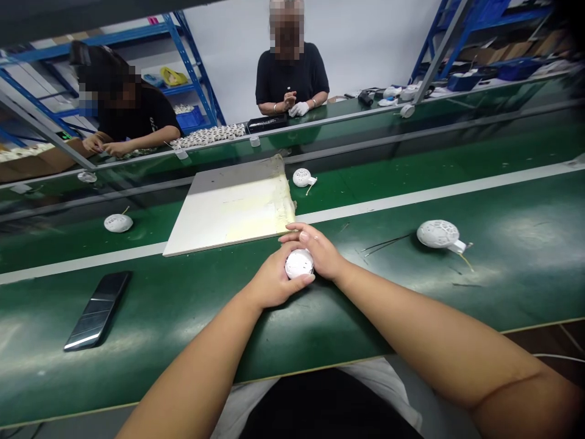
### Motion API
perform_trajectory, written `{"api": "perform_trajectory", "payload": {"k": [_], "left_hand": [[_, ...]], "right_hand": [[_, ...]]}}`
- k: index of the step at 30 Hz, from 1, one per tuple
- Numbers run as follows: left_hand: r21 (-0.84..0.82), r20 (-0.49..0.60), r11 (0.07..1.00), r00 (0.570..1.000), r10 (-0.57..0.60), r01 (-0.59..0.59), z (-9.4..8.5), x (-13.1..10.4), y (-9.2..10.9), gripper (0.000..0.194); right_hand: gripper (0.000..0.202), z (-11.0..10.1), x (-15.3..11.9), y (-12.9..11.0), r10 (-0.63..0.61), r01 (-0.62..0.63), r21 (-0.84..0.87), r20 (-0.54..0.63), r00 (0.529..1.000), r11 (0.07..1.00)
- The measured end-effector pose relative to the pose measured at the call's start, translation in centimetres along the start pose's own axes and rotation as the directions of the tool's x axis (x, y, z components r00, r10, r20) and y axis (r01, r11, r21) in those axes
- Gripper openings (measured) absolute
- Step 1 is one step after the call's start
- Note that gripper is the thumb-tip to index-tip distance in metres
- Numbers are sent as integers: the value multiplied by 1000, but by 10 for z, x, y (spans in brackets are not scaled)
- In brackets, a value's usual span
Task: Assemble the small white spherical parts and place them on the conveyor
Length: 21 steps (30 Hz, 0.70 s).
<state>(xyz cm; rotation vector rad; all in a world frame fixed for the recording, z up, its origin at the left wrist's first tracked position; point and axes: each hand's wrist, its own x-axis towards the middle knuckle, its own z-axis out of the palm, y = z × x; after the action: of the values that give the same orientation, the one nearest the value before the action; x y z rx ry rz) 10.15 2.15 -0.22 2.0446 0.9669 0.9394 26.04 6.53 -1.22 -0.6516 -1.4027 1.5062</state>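
My left hand (273, 277) is wrapped round a white rounded piece (299, 263) with small dark marks, held just above the green table (196, 317). The thumb lies along its near side. Against the far right side of the piece rests my right hand (320, 249), its fingers stretched out and reaching over toward the left fingers. Just beyond both hands is the near right corner of a white board (228, 204) with yellowish stains. Two thin dark wires (386, 244) lie to the right of my right hand.
A black phone (98, 312) lies at the left. Similar white pieces rest at right (437, 235), beyond the board (302, 177) and at left (118, 222). Across a metal rail, two people (292, 79) (141, 116) work. Blue shelves (183, 55) stand behind.
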Motion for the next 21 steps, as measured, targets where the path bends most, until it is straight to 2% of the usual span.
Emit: {"api": "perform_trajectory", "payload": {"k": [4, 8, 13, 16, 19, 21], "left_hand": [[34, 28, 999, 1000, 15, -16, 3, -1, 4, 60], [84, 0, 995, 998, 59, -59, 9, 1, 9, 54], [199, 20, 980, 1000, 5, -9, 9, -1, 13, 59], [182, 26, 983, 1000, -1, -3, 13, -2, 16, 59], [69, -36, 997, 999, -23, 25, 11, 1, 10, 60], [-13, -137, 996, 986, -92, 91, -6, 6, -6, 59]], "right_hand": [[58, 3, -1, -3, 99, -100, 57, 29, 995, 993], [56, 4, -4, -5, 117, -117, -72, -3, 993, 991], [51, 4, -8, -10, 46, -51, -187, -31, 998, 981], [52, 5, -8, -8, 4, -18, -258, -54, 999, 966], [55, 0, -4, 1, -69, 14, -335, -153, 986, 942], [53, -5, 3, 9, -151, 61, -360, -228, 962, 931]]}}
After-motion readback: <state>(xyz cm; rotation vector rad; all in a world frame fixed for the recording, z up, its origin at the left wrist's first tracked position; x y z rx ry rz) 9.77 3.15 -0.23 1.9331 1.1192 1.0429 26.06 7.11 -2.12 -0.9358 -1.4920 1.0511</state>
